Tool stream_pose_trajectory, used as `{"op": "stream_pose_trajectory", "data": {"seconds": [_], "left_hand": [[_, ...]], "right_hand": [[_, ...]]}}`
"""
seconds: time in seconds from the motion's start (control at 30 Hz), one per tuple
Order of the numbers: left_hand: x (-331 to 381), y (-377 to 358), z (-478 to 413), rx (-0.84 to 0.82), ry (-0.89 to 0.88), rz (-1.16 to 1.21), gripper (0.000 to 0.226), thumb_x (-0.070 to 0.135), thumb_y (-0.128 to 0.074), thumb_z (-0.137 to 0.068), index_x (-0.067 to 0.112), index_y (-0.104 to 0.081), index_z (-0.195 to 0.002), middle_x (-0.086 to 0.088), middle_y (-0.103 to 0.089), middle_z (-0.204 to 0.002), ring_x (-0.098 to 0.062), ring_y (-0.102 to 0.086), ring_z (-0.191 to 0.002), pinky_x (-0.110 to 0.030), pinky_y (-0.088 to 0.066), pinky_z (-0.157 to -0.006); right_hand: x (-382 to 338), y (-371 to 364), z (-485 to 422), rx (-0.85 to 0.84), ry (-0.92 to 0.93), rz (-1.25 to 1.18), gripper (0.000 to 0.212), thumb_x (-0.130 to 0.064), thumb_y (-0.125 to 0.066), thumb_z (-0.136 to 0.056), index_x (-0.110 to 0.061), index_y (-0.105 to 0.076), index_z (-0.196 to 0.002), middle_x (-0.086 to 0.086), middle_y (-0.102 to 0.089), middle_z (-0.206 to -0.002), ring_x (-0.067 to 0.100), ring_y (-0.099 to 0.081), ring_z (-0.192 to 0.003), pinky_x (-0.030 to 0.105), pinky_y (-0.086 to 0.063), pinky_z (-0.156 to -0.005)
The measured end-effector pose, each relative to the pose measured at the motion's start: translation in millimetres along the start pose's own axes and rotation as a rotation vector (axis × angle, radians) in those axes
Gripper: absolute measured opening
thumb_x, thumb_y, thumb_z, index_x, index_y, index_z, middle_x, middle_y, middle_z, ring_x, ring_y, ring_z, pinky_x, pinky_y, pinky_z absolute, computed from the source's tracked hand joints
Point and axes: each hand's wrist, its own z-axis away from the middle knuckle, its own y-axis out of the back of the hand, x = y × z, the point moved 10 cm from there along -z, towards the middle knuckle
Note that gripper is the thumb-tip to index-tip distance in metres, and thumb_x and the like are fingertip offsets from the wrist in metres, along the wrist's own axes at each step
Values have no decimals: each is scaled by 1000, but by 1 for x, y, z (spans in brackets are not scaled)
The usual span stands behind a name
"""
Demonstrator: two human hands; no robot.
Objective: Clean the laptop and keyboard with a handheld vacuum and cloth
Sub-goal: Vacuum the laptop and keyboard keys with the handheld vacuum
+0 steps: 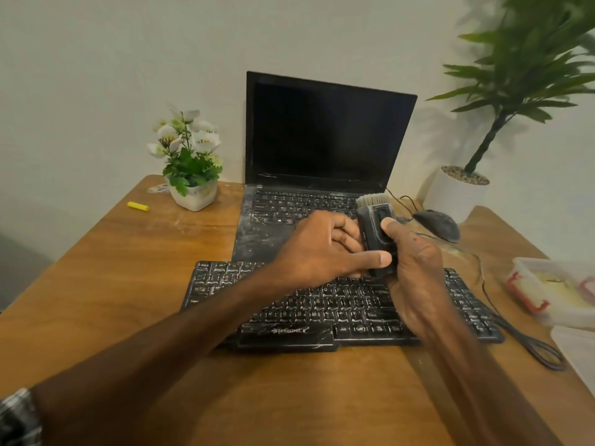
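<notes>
The left grip (322,249) curls its fingers against the left side of the handheld vacuum (375,233) and stretches its thumb across the lower body. The vacuum is held up between both grips, its brush nozzle (373,199) pointing away from them toward the laptop (322,133). It looks like a small, hard plastic shell, light enough for one grip. The smooth casing could slip, so the body is the place to hold, not the soft bristles, which would bend. The right grip (415,262) wraps round the body from the right, thumb lying on what looks like the switch. The dusty laptop stands open just beyond the grips. The powdered keyboard (322,310) lies directly beneath them on the surface (112,284). Its keys are loose-capped, so I judge they want light passes. A mouse (438,225) sits just right of the right grip.
</notes>
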Motion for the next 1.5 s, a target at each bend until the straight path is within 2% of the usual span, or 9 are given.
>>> {"op": "stream_pose_trajectory", "data": {"seconds": [0.2, 0.37, 0.63, 0.77, 1.0, 1.13, 1.27, 1.37, 1.5], "left_hand": [[14, 44, -5, 25, 9, -164, 38, 44, -79, -87, 10, -73, -104, -4, -79, -88, -21, -78, -75, -34, -64, -67], [17, 47, -2, -158, -17, -130, 30, 25, -77, -91, 9, -75, -116, -5, -79, -102, -22, -77, -93, -32, -65, -75], [33, 61, 3, -179, -92, -179, 35, 15, -86, -82, 2, -75, -112, -12, -78, -103, -34, -75, -95, -35, -64, -79], [33, 64, 1, -80, -93, -170, 34, 14, -89, -80, 0, -74, -108, -14, -78, -99, -21, -75, -84, -24, -61, -73], [26, 77, 1, 33, -26, -85, 34, 10, -86, -82, -5, -71, -107, -18, -77, -96, -16, -76, -81, -23, -60, -68], [21, 89, 18, 60, -4, 4, 35, 9, -83, -84, -6, -68, -113, -12, -77, -94, -15, -76, -80, -21, -59, -66], [0, 118, 39, 145, -18, -49, 33, 19, -82, -87, 6, -70, -116, -15, -78, -101, -21, -76, -87, -31, -64, -75], [-27, 140, 57, 187, 2, -194, 46, 39, -84, -82, 15, -69, -119, 0, -76, -104, -9, -73, -94, -29, -61, -87], [-65, 160, 83, 101, 113, -382, 85, 67, -85, -69, 29, -51, -138, 17, -63, -125, 4, -63, -111, -22, -53, -100]], "right_hand": [[-18, -10, 6, -139, 83, 198, 24, -23, -62, -97, -7, -70, -113, 16, -77, -93, 28, -76, -78, 34, -62, -58], [-9, -32, 19, -333, 57, 321, 20, -18, -65, -94, -10, -70, -112, 15, -76, -95, 33, -75, -81, 35, -60, -51], [-9, -21, 21, -159, -9, 112, 46, -23, -82, -76, -12, -69, -119, 13, -77, -102, 28, -74, -77, 24, -56, -53], [-3, -21, 19, -87, -57, -24, 44, -21, -82, -78, -10, -65, -118, 14, -76, -108, 23, -72, -76, 23, -52, -53], [4, -43, 18, -141, -99, -98, 51, -17, -78, -84, -10, -52, -128, 12, -72, -119, 20, -72, -85, 25, -53, -52], [0, -60, 16, -224, -93, -71, 52, -18, -78, -82, -8, -54, -127, 10, -74, -107, 18, -67, -74, 22, -47, -45], [-2, -91, 10, -295, -77, 66, 35, -16, -82, -80, -12, -64, -110, 11, -73, -94, 14, -56, -59, 23, -39, -41], [2, -113, 1, -311, -58, 205, 41, -15, -85, -77, -7, -65, -112, 10, -73, -87, 12, -52, -55, 23, -36, -39], [13, -144, -2, -430, -16, 425, 40, -17, -88, -73, -17, -68, -108, 12, -75, -86, 11, -55, -55, 21, -37, -38]]}}
